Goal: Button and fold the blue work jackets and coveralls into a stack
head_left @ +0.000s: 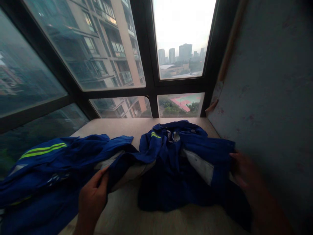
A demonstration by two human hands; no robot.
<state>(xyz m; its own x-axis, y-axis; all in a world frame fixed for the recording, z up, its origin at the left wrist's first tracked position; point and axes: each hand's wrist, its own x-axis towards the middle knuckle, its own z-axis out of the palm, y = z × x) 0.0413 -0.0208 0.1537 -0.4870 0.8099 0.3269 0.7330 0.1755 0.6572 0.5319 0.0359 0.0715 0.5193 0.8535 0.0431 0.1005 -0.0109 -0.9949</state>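
Note:
Blue work clothing with yellow-green reflective stripes lies crumpled over the sill. My left hand is closed on a fold of the blue cloth, thumb on top. On the right, my right hand grips the outer edge of the spread blue work garment, its fingers partly hidden in shadow. A pale pocket lining shows on that garment, and a short reflective stripe near its top. More blue cloth with a longer stripe is heaped at the left. Whether both heaps are one garment I cannot tell.
The pale windowsill carries the cloth. Dark window frames rise behind and to the left, with buildings outside. A papered wall closes off the right side, and its edge strip is peeling near the sill.

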